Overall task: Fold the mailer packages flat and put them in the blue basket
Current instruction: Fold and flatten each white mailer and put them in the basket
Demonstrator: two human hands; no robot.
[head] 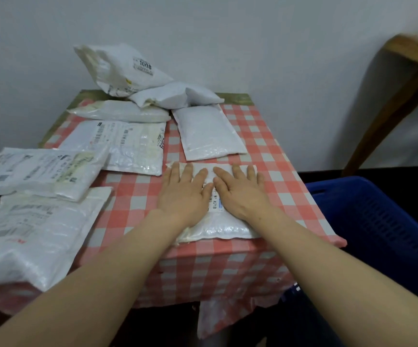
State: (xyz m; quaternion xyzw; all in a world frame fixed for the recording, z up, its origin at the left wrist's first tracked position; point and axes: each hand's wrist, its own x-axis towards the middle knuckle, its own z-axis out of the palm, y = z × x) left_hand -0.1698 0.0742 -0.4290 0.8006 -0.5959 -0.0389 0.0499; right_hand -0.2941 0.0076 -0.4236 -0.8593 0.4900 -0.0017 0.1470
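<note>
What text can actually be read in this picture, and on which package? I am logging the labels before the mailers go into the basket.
"1008": on the label of the puffy mailer propped against the wall at the back.
"M1 A21B", roughly, first characters unsure: on the label of the mailer pressed under the left hand and right hand.
Labels and barcodes on the left mailers: too blurred to read.
The blue basket: no text visible.

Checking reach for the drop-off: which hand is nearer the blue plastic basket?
Right. The right hand presses the white bubble mailer on the side toward the blue plastic basket; the left hand presses beside it, farther away.
</note>
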